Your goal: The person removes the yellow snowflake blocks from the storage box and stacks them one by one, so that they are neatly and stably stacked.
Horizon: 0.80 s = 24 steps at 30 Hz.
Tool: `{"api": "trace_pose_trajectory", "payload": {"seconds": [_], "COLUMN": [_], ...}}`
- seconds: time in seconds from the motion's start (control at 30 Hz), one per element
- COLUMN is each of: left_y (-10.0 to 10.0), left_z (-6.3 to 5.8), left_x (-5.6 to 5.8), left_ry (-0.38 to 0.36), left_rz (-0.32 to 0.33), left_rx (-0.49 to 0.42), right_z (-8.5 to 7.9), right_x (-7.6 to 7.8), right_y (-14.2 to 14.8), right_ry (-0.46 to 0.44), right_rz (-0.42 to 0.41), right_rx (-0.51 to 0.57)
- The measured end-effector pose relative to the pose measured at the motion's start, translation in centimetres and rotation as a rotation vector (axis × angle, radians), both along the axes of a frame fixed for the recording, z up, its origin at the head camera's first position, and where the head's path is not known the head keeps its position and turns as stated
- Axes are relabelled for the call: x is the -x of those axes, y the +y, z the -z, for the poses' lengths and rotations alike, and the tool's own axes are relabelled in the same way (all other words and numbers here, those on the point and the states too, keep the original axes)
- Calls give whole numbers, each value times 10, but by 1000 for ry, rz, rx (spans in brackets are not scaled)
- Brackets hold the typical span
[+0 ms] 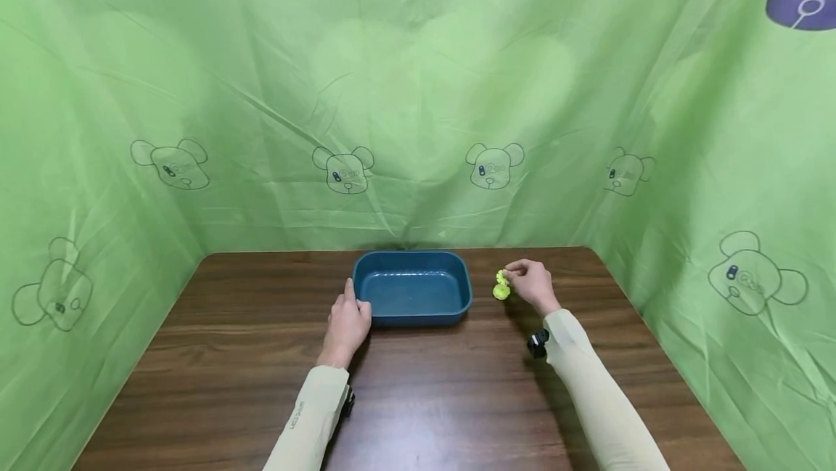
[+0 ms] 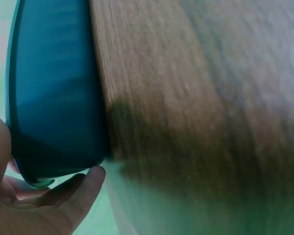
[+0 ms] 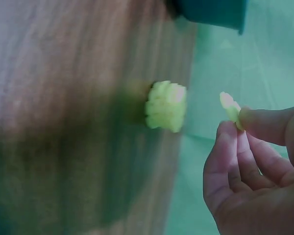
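A dark blue rectangular plastic basin stands on the wooden table. My left hand grips its near left corner, the index finger lying along the left wall; in the left wrist view the thumb is near the rim and a fingertip touches low on the wall. To the right of the basin, my right hand pinches a thin yellow-green scalloped disc between thumb and fingers. Just beneath it sits a yellow-green ridged stack, apparently of similar pieces, on the table and apart from the held disc.
The brown table reaches back to a green cloth curtain with printed bear heads, which also closes off the left and right sides. The basin stands near the table's back edge, and its visible floor is bare.
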State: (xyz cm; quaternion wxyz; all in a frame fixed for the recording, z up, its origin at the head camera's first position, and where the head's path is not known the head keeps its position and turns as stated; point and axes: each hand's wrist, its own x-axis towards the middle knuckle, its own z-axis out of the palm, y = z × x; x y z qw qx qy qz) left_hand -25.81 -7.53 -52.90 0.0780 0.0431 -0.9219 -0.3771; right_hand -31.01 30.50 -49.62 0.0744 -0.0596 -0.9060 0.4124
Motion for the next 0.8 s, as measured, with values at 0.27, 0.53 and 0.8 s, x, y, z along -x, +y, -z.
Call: {"api": "trace_pose_trajectory", "payload": {"seconds": [0.27, 0.53, 0.8], "left_y": [0, 2, 2], "left_z": [-2, -3, -2], "left_x": [-3, -3, -2], "left_ry": [-1, 2, 7], "left_rz": [9, 8, 10], "left_rx": [-12, -20, -14], "right_z": [19, 24, 30], "right_x": [0, -2, -5], "right_y": [6, 8, 6], "right_ry": [-51, -66, -80], "right_rz": [3, 1, 25], "right_rx": [37, -41, -79]}}
